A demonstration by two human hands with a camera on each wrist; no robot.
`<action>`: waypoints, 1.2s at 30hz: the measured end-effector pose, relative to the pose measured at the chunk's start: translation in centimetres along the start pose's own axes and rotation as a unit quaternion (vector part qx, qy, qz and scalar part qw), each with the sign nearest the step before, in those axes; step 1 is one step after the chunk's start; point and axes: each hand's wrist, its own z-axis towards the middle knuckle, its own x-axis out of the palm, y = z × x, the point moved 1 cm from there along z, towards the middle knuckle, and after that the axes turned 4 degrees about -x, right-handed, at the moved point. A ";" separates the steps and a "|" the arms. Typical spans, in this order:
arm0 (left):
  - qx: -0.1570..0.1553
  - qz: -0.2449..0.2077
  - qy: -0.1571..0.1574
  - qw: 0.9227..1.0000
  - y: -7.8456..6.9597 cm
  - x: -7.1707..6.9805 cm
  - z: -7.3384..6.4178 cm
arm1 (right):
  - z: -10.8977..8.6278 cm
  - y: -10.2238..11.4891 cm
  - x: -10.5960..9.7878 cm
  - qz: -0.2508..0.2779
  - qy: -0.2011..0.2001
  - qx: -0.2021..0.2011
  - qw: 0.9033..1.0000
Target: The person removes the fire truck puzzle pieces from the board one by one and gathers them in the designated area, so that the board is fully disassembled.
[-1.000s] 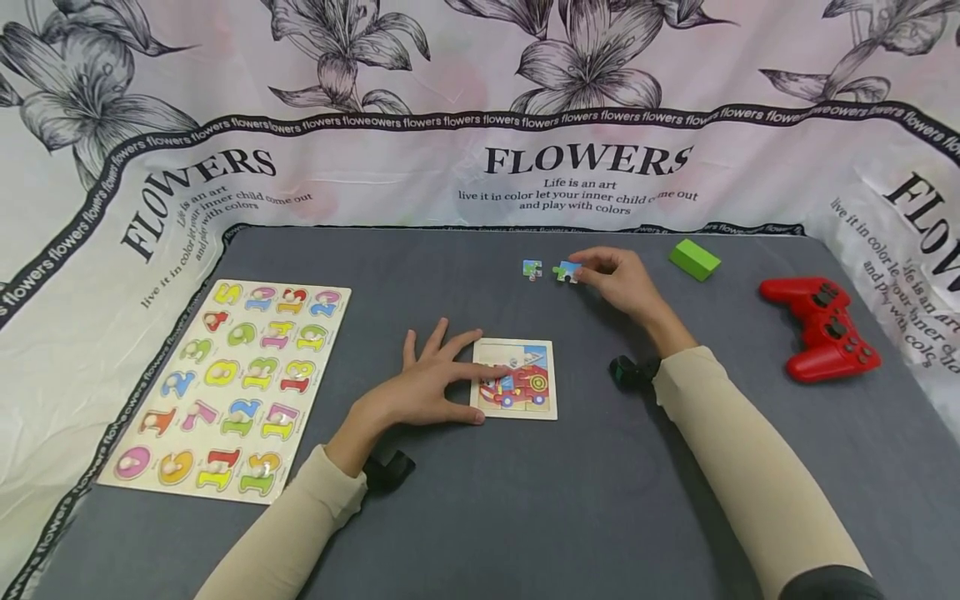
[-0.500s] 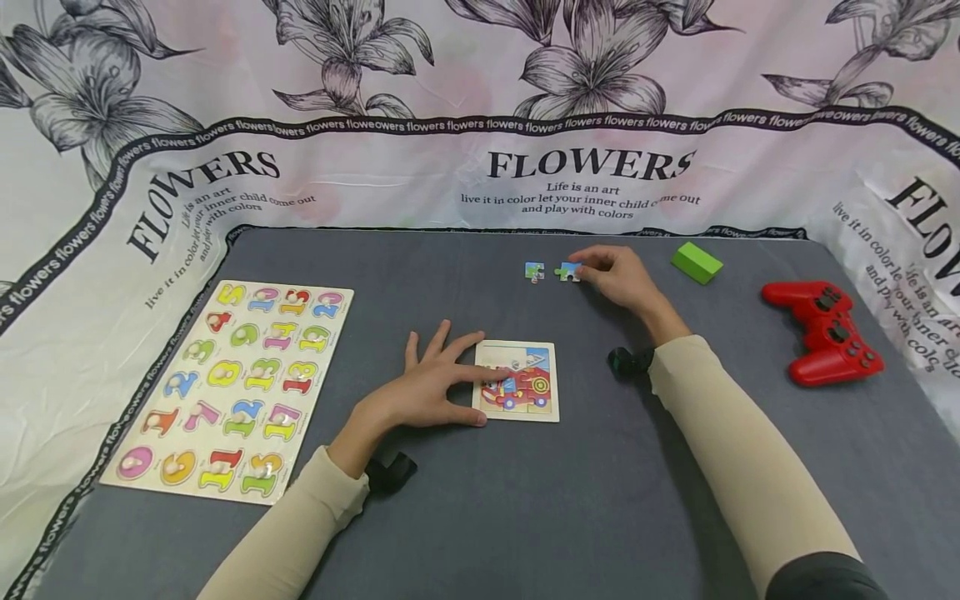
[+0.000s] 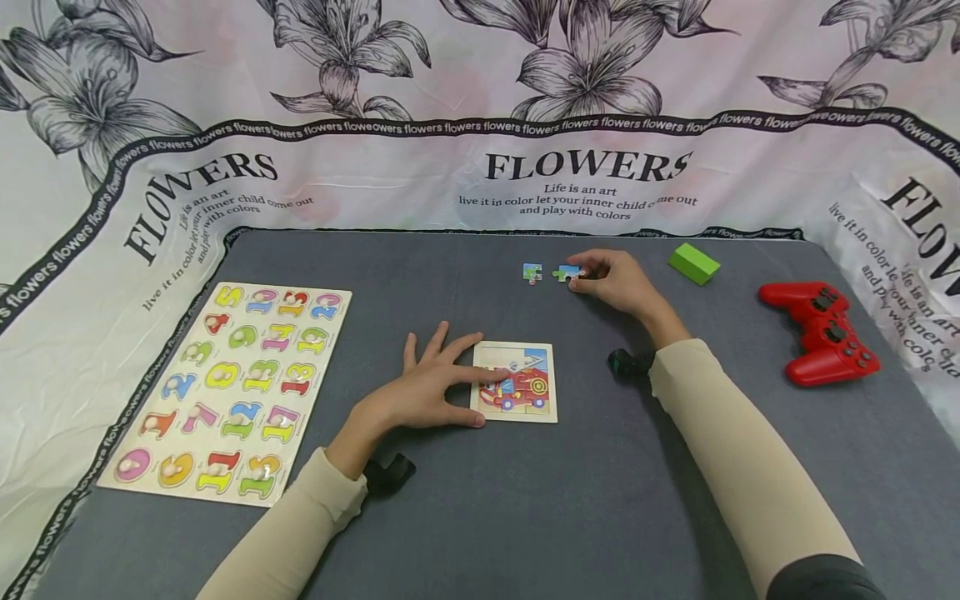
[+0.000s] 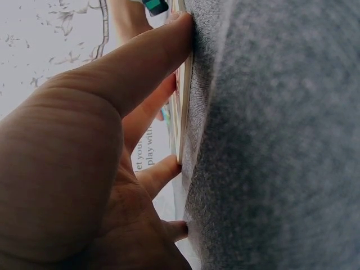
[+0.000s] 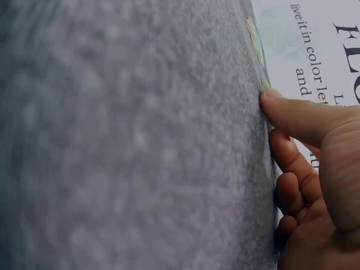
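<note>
My left hand [image 3: 416, 392] lies with spread, straight fingers over the left side of a small wooden jigsaw puzzle [image 3: 553, 387] with a red vehicle picture. Its index finger [image 3: 487, 374] rests on the picture, and the thumb touches the near left corner. In the left wrist view the puzzle's edge [image 4: 183, 107] shows side-on against these fingers. Farther back, my right hand [image 3: 622, 283] pinches a blue and green puzzle piece [image 3: 566, 272] between thumb and index finger, low at the cloth. Another puzzle piece [image 3: 532, 272] lies just left of it.
A large number board [image 3: 225, 392] lies on the left of the grey cloth [image 3: 540, 508]. A green block [image 3: 694, 263] sits right of my right hand, and a red game controller [image 3: 821, 333] lies at far right. Floral fabric [image 3: 405, 167] rises behind.
My right thumb has shifted to the near side of the puzzle piece, while the piece stays about where it was. The left hand keeps its place on the jigsaw puzzle.
</note>
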 end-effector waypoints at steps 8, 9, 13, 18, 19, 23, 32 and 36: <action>0.001 -0.002 -0.002 1.000 0.1 0.0 0.0 | 0.1 0.0 0.2 -0.031 -0.002 0.017 0.999; 0.002 -0.002 -0.003 1.000 0.1 0.0 0.0 | 0.1 0.1 0.2 -0.033 0.002 0.021 0.999; 0.003 0.001 -0.002 1.000 0.2 0.0 0.0 | 0.2 0.2 0.1 -0.046 0.010 0.029 0.998; 0.004 0.005 -0.002 1.000 0.2 0.0 0.1 | 0.2 0.3 0.1 -0.047 0.006 0.033 0.998; 0.004 0.005 -0.001 1.000 0.2 0.0 0.1 | 0.2 0.2 0.1 -0.047 0.005 0.033 0.998; 0.002 0.005 0.001 1.000 0.3 0.1 0.1 | 0.1 0.3 0.2 -0.045 -0.002 0.033 0.998; 0.001 0.005 0.000 1.000 0.3 0.1 0.1 | 0.1 0.2 0.3 -0.047 -0.018 0.026 0.998; 0.003 0.004 -0.001 1.000 0.2 0.0 0.1 | 0.1 0.1 0.4 -0.045 -0.018 0.025 0.999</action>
